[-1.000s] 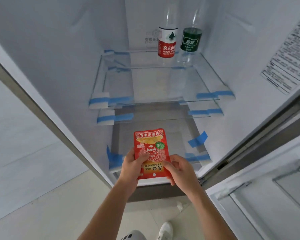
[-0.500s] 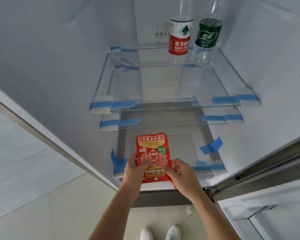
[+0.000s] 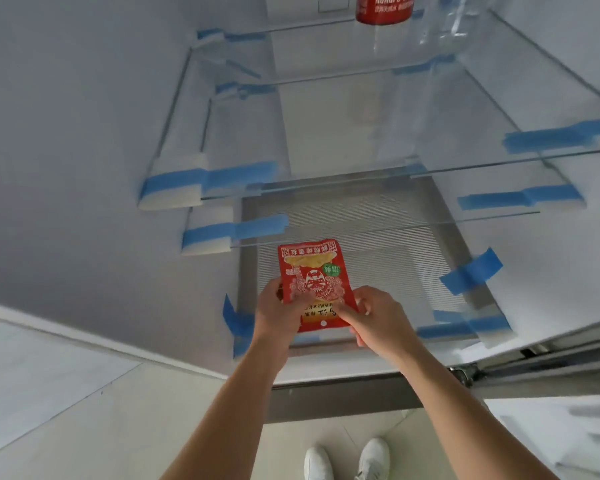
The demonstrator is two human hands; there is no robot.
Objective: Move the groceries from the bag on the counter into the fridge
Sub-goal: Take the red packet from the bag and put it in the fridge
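Head view: flat red printed packet (image 3: pixel 310 268)

Red packet (image 3: pixel 313 282) between both hands

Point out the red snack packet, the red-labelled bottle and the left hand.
red snack packet (image 3: pixel 311 271), head view, printed front
red-labelled bottle (image 3: pixel 383 10), head view, its label
left hand (image 3: pixel 278 318), head view, back of hand

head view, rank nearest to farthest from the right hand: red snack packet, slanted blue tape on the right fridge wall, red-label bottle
1. Red snack packet: low centre, pinched by the right hand itself.
2. Slanted blue tape: on the right, just beyond the hand.
3. Red-label bottle: top of view, farthest back.
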